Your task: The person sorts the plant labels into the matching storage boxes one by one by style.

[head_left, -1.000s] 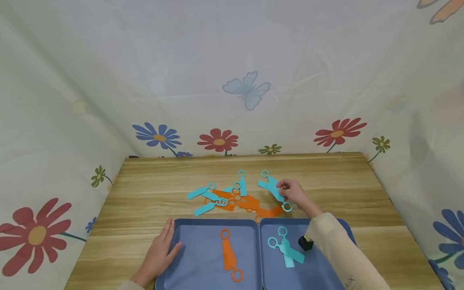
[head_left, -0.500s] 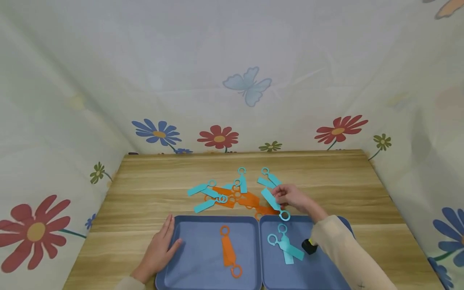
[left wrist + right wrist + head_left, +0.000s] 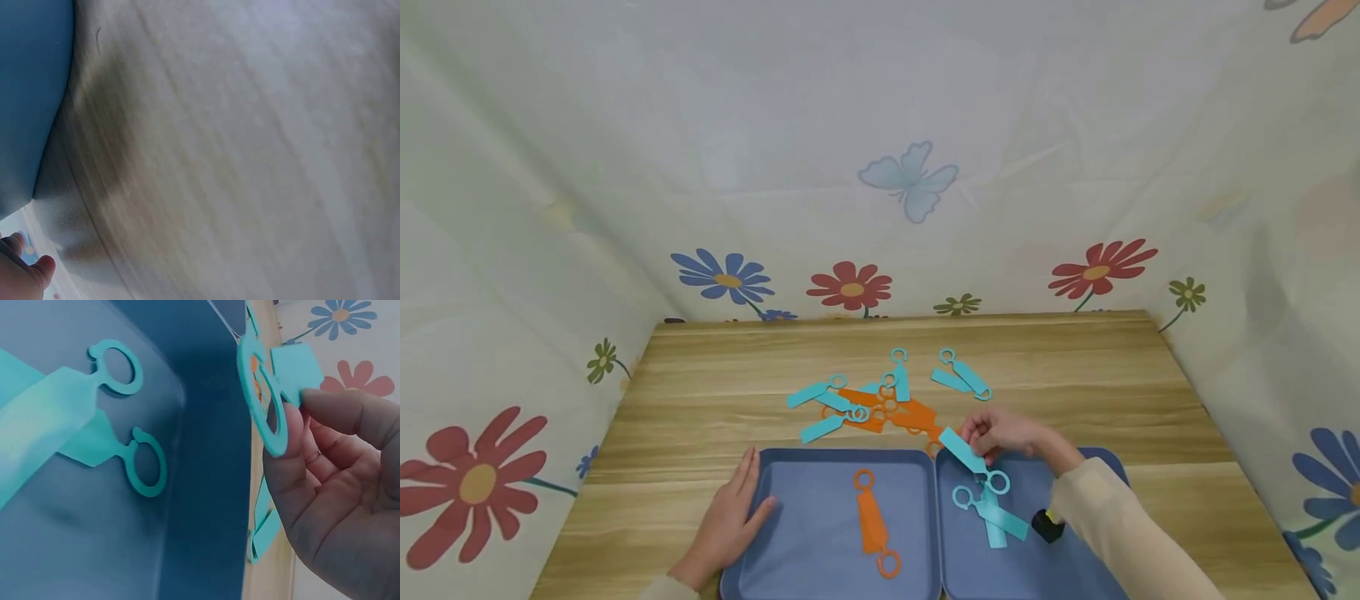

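My right hand pinches a turquoise hook-ended tag by its flat strip, over the back edge of the right tray. In the right wrist view this tag's ring hangs beside the thumb and fingertip. Below it, two turquoise tags lie crossed inside that tray. My left hand lies with straight fingers along the left side of the left tray, where an orange tag pair rests. The left wrist view shows only a few fingertips beside the blue tray wall.
Behind the trays, a loose pile of orange tags and turquoise tags lies on the wooden table. Two more turquoise tags lie to its right. A black wrist camera shows by the right sleeve. A flowered curtain surrounds the table.
My right hand has lifted a turquoise tag off the group at the back right and brought it toward me, over the right tray's edge. The left hand stays in place.
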`<control>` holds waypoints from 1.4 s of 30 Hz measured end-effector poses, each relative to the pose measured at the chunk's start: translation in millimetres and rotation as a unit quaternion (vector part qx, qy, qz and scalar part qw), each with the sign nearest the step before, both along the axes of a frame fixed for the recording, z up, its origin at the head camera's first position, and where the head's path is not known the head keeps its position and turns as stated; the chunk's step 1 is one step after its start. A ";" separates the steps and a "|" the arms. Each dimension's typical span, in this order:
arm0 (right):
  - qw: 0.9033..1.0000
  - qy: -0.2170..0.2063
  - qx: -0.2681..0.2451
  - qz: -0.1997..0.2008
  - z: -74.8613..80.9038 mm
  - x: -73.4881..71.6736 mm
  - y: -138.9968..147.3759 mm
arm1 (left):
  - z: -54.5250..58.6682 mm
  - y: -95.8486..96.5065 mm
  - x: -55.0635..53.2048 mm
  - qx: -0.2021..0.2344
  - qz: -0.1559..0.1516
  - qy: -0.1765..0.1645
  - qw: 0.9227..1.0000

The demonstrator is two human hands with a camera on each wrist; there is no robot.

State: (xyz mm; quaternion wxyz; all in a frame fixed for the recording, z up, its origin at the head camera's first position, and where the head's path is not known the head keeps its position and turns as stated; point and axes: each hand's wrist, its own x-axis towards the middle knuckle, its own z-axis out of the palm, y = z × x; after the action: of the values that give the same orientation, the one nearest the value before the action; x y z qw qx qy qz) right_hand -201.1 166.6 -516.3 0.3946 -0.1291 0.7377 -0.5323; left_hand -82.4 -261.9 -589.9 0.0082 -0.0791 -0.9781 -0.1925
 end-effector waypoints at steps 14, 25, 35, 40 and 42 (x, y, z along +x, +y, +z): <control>0.998 -0.017 0.047 0.046 -12.4 22.8 3.3 | -2.9 -2.9 0.3 -0.004 0.000 -0.012 1.000; 0.993 0.009 0.090 0.072 -19.4 36.2 8.8 | -1.1 -2.5 -1.9 -0.010 0.001 -0.021 1.000; 0.985 0.068 0.119 0.107 -25.1 44.8 8.2 | -1.1 -1.0 -1.6 -0.012 -0.001 -0.016 1.000; 0.980 0.092 0.134 0.111 -25.9 46.8 8.4 | -1.8 -1.1 -1.5 -0.012 -0.005 0.000 1.000; 0.979 0.101 0.137 0.112 -25.8 47.2 8.2 | -1.9 -1.0 -1.2 -0.011 -0.008 0.006 1.000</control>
State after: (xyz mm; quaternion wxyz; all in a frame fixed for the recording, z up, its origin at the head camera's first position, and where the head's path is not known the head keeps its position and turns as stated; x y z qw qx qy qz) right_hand -153.9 174.8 -542.1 0.3893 -0.2088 0.8207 -0.3624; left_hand -83.6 -262.9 -591.8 0.0120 -0.0881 -0.9795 -0.1810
